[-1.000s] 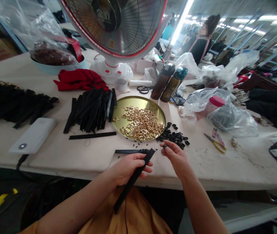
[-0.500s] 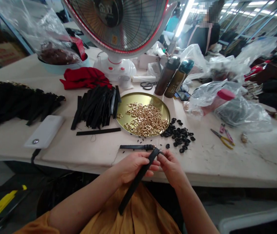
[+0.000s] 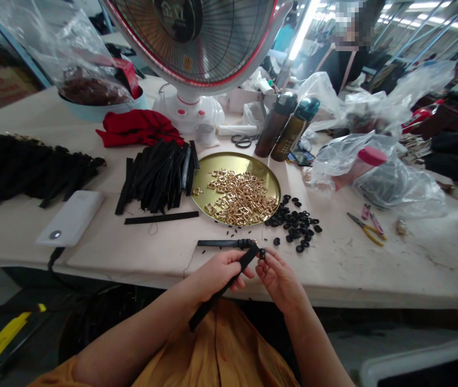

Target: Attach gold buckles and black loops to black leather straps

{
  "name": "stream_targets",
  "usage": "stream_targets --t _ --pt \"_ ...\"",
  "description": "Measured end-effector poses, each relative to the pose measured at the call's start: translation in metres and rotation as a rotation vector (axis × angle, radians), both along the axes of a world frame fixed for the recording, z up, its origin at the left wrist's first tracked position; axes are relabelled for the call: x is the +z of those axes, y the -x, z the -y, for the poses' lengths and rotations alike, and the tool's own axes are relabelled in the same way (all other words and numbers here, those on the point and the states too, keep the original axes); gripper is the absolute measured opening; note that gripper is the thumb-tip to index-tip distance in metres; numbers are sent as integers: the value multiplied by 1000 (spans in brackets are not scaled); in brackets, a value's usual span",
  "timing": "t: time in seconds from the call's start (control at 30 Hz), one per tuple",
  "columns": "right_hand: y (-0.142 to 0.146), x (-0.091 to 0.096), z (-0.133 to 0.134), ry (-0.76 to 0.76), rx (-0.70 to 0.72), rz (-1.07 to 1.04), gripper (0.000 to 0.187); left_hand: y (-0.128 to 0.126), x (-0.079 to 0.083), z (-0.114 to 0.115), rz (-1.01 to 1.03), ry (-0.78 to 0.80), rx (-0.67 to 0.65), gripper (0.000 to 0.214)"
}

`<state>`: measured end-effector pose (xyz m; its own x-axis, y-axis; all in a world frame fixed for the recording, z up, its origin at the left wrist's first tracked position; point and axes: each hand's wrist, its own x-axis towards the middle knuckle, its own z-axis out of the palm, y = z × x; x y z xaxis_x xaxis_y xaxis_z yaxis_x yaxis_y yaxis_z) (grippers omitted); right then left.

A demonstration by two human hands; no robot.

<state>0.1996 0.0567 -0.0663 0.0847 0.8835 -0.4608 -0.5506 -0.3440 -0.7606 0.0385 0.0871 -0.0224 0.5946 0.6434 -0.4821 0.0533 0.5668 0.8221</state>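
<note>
My left hand [image 3: 229, 271] is closed around a flat black strap [image 3: 223, 288], which slants from near my lap up toward the table edge. Close beside the strap's upper end, my right hand [image 3: 279, 277] pinches a small black loop [image 3: 262, 253] between thumb and fingertips. Just beyond my hands lies a finished-looking black strap with a gold buckle [image 3: 224, 243]. Gold buckles [image 3: 245, 199] are heaped on a round gold tray [image 3: 208, 161]. To the tray's right is a scattered pile of small black loops [image 3: 293, 228]. A bundle of black straps [image 3: 156, 174] lies left of the tray.
A large fan [image 3: 196, 43] stands at the back, with a red cloth [image 3: 138, 128] before it. Two bottles [image 3: 285, 126] and scissors [image 3: 242, 141] are behind the tray. Yellow-handled pliers [image 3: 365, 230] lie right. A white power bank [image 3: 71, 219] and more black straps [image 3: 23, 169] are left.
My right hand has drawn slightly back from the strap's end, and the small black loop now shows in its fingers. The strap in my left hand has shifted a little left and tilted flatter.
</note>
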Motion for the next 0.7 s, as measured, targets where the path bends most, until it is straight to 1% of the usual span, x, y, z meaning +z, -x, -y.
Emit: stream_targets --t 0.1,0.2,0.23,0.3,0.4,0.5,0.6,0.7 --pt "2 1 0 24 1 -1 29 2 -2 1 -125 -212 -49 31" --pt "5 0 2 8 -14 53 28 4 -6 2 -289 -498 -65 24" --pt "5 -1 2 -5 -23 85 27 4 -6 2 -329 -563 -63 24" --pt "5 -3 4 -30 -27 155 27 4 -8 3 -368 -615 -55 25" --pt "5 -5 6 -62 4 237 29 3 -9 6 -394 -629 -67 27" --pt "6 -5 9 -95 12 316 29 4 -9 8 -462 -686 -107 26" --pt "8 -3 12 -96 11 386 28 7 -9 11 -528 -754 -131 26" --pt "9 2 15 -109 54 451 26 8 -10 11 -554 -812 -188 29"
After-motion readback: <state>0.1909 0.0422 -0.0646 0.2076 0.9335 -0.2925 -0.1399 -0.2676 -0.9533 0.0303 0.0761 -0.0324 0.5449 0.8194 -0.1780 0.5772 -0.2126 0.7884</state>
